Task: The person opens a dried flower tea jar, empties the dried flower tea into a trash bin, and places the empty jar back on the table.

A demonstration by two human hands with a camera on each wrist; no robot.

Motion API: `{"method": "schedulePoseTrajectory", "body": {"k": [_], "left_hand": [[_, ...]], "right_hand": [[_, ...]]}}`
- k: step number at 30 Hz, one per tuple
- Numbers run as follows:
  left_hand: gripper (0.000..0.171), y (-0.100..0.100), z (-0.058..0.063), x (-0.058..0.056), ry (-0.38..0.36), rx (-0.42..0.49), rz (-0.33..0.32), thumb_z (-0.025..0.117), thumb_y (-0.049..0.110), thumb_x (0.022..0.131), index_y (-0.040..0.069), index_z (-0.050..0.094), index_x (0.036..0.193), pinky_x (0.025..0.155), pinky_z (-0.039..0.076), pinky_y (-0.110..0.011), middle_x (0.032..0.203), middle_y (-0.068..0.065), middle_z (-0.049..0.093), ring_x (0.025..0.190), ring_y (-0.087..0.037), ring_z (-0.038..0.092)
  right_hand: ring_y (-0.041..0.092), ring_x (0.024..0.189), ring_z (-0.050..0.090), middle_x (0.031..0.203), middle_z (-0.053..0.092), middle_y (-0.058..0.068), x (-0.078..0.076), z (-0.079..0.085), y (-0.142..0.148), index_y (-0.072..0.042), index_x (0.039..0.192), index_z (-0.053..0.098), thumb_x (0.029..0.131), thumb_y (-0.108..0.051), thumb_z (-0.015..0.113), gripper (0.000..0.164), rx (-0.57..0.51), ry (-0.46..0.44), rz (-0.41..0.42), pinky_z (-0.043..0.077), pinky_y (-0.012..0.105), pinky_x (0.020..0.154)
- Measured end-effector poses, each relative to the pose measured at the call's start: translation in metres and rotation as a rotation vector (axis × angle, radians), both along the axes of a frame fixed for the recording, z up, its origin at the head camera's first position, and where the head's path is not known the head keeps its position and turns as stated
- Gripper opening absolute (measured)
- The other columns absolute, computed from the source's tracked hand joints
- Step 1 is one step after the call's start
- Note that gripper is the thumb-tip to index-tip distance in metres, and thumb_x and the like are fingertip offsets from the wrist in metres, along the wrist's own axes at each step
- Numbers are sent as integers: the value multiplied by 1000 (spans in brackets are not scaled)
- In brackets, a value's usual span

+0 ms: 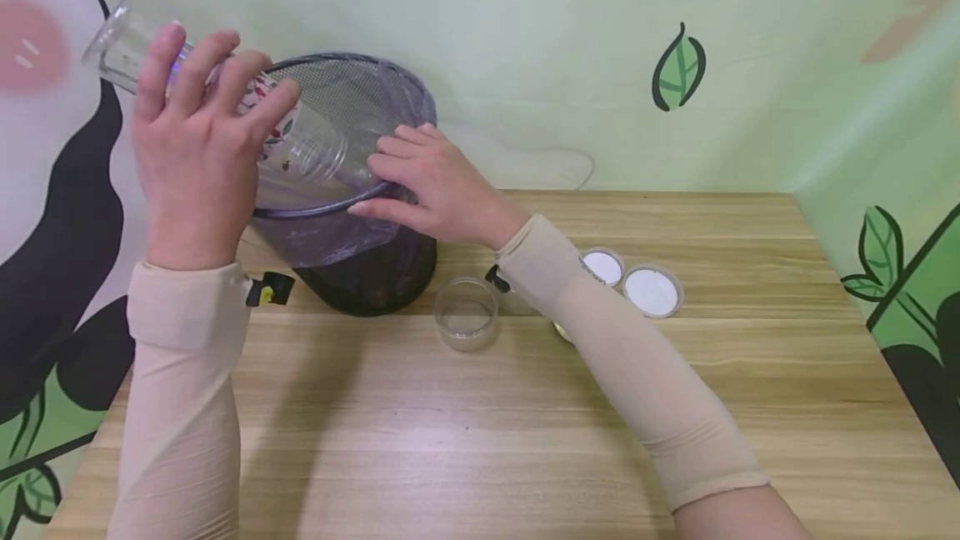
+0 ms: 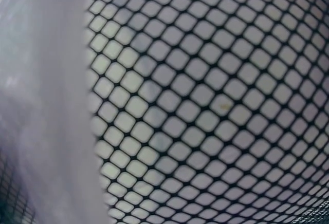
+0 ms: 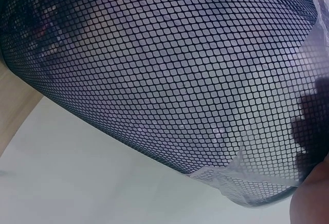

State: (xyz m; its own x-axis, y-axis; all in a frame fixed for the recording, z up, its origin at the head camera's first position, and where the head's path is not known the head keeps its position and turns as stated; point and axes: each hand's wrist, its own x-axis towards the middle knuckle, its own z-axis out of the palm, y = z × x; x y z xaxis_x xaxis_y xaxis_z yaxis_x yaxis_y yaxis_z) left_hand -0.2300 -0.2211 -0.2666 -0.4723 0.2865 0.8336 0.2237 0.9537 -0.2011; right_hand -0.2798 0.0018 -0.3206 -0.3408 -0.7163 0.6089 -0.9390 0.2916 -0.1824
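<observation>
My left hand (image 1: 202,140) holds a tall clear plastic cup (image 1: 311,148) with a red and green print, over the mouth of a black mesh wastebasket (image 1: 375,282). The cup lies tilted, its flared end up to the left and its ridged end down inside the basket's rim. A thin purplish bag (image 1: 330,240) lines the basket and folds over the edge. At the rim's right side my right hand (image 1: 442,182) grips the edge, fingers over the inside and thumb outside. The basket leans to the left. Mesh and bag (image 2: 51,100) fill the left wrist view.
A small round clear tub (image 1: 465,315) stands on the wooden table (image 1: 420,440), right of the basket. Two round containers with white tops, one nearer (image 1: 651,292) and one farther (image 1: 602,267), stand beyond my right forearm. A wall hanging with leaves (image 1: 678,69) rises behind.
</observation>
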Motion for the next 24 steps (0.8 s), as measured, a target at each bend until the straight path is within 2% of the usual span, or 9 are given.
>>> {"method": "schedulePoseTrajectory", "body": {"k": [9, 14, 17, 24], "left_hand": [[52, -5, -1, 0, -9, -49, -8, 31, -1, 110, 22, 76, 99, 127, 25, -35, 126, -2, 70, 139, -15, 51], [41, -7, 3, -1, 22, -182, -14, 46, 1, 108, 25, 79, 105, 126, 26, -35, 131, 0, 69, 142, -14, 48], [37, -8, 2, -1, 69, -242, -3, 52, 1, 105, 27, 78, 106, 126, 27, -35, 132, 2, 66, 144, -11, 44], [23, -6, -8, -5, 174, -194, 4, 60, 15, 104, 31, 77, 102, 124, 26, -31, 129, 10, 61, 144, 1, 33]], "right_hand": [[22, 86, 47, 84, 53, 1, -1, -3, -3, -8, 90, 63, 95, -43, 72, 37, 5, -3, 12, 32, 32, 78], [21, 86, 47, 83, 53, 1, -2, -3, -5, -8, 89, 63, 95, -42, 72, 36, -6, 0, 11, 32, 33, 78], [21, 86, 46, 83, 52, 1, -2, -2, -6, -8, 89, 63, 95, -42, 73, 36, -10, 2, 14, 32, 33, 78], [21, 87, 47, 83, 53, 1, -1, -1, -4, -8, 90, 64, 95, -42, 73, 36, -5, 1, 13, 33, 33, 79]]}}
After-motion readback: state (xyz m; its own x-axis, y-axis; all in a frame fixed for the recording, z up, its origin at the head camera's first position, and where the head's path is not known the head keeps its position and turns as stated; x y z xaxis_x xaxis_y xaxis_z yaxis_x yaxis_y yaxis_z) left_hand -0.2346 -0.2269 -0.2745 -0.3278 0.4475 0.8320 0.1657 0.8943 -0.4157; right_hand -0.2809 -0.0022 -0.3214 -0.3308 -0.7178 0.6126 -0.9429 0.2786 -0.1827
